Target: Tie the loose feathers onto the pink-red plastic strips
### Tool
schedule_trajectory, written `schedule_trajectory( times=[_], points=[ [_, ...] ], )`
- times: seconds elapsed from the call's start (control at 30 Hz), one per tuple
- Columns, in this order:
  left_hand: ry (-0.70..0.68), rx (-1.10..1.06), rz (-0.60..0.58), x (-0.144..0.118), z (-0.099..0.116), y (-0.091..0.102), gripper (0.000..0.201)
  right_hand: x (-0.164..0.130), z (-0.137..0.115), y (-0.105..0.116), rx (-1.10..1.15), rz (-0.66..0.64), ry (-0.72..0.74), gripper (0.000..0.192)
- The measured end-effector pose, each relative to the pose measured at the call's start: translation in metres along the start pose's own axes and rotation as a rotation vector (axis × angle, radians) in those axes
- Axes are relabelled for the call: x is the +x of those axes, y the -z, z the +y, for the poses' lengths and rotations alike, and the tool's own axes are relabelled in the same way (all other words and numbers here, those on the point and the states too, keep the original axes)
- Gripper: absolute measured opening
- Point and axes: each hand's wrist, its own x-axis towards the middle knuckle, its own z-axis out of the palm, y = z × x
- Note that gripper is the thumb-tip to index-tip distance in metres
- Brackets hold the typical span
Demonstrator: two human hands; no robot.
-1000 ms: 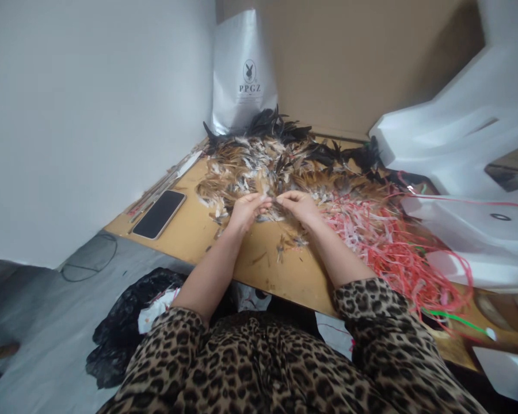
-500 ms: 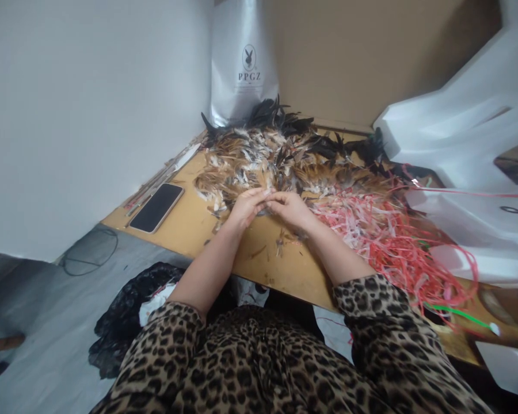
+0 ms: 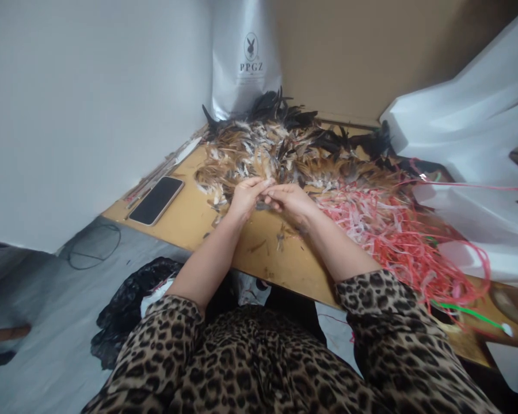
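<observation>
My left hand (image 3: 245,198) and my right hand (image 3: 292,201) meet fingertip to fingertip over the near edge of a feather pile (image 3: 250,144). Both are closed in a pinch. From the left fingertips a pale tan feather (image 3: 265,167) seems to stand up, against similar ones behind. Whatever the right fingers grip is too small to make out. The pile is brown, white and black. Right of it lies a tangle of pink and red plastic strips (image 3: 397,241), close to my right forearm.
A phone (image 3: 156,200) lies on the wooden table (image 3: 280,264) at the left, beside thin sticks along the wall. A silver bag (image 3: 246,69) stands behind the feathers. White plastic shapes (image 3: 466,121) rise at the right. A black plastic bag (image 3: 129,310) is on the floor.
The view has shifted slightly, so the table's things sit a little higher in the picture. My hands stay together, with the right fingers bent a little differently.
</observation>
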Motion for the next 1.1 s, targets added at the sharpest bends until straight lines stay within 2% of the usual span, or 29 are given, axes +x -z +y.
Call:
schedule_trajectory(
  times=[0.13, 0.23, 0.4, 0.5, 0.6, 0.67, 0.73, 0.83, 0.97, 1.1],
  points=[
    [-0.024, -0.046, -0.005, -0.001, 0.001, -0.001, 0.029, 0.001, 0.002, -0.001, -0.006, -0.001, -0.005, 0.019],
    [0.005, -0.037, -0.043, -0.003, 0.002, -0.002, 0.027, 0.001, 0.003, -0.002, -0.042, -0.003, 0.036, 0.016],
    [0.04, -0.042, -0.042, -0.005, 0.003, -0.001, 0.026, 0.0, 0.003, -0.006, -0.119, -0.003, 0.089, 0.016],
    [0.041, -0.054, -0.057, -0.004, 0.002, 0.0, 0.024, 0.0, 0.002, -0.007, -0.212, -0.023, 0.123, 0.017],
    [0.038, -0.057, -0.038, -0.003, 0.002, 0.001, 0.021, 0.0, -0.002, -0.002, -0.412, -0.032, 0.194, 0.018],
    [0.035, -0.057, 0.007, -0.001, 0.001, 0.002, 0.02, 0.0, -0.007, 0.003, -0.551, 0.042, 0.248, 0.02],
    [0.048, -0.039, 0.035, 0.0, 0.0, 0.003, 0.02, -0.001, -0.013, 0.007, -0.612, 0.176, 0.293, 0.022],
    [0.091, 0.025, -0.015, 0.0, -0.002, 0.004, 0.023, -0.001, -0.019, 0.01, -0.558, 0.3, 0.298, 0.025],
    [0.117, 0.089, -0.104, -0.002, -0.005, 0.003, 0.023, 0.001, -0.016, 0.008, -0.409, 0.278, 0.243, 0.026],
    [0.099, 0.119, -0.113, -0.004, -0.005, 0.001, 0.02, 0.006, -0.006, 0.007, -0.246, 0.285, 0.254, 0.026]
  ],
)
